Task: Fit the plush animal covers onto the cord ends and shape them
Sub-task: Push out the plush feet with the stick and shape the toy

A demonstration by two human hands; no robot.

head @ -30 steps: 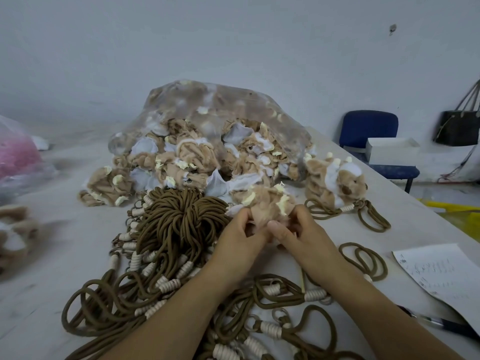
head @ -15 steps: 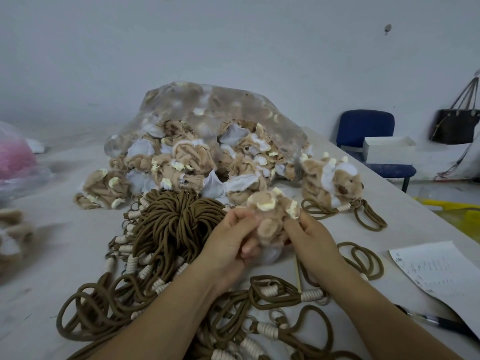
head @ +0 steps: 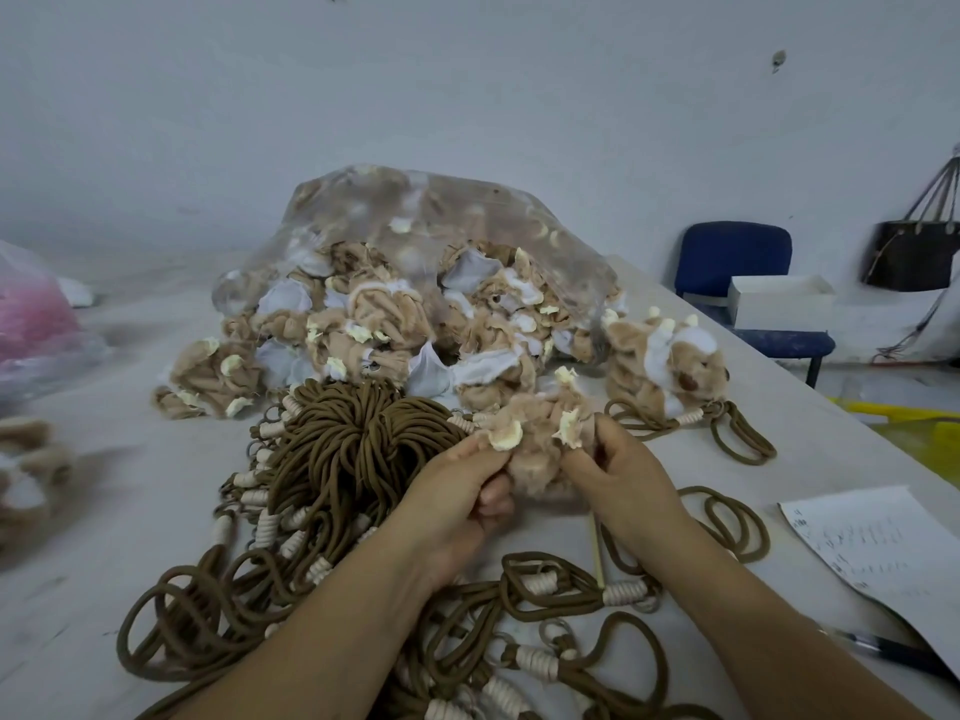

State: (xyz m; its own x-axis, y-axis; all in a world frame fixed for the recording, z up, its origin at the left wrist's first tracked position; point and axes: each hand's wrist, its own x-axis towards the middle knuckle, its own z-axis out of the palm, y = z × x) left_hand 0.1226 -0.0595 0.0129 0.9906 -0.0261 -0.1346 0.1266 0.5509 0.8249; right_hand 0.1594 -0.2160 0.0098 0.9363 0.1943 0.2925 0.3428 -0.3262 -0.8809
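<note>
Fuzzy tan plush cover (head: pixel 540 449), matt braided cords (head: pixel 358 439), glossy plastic bag (head: pixel 415 210)

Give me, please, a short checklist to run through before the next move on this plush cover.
1. Grip on the plush cover: ok, left hand and right hand both hold it.
2. Cord end inside it: cannot tell, the hands hide it.
3. Shaped like the finished plush animal by the bag: not ok, crumpled.
4. Reach to the thin stick: ok, beside the right wrist.
5. Supply of spare cords: ok, piled beside the left hand.
</note>
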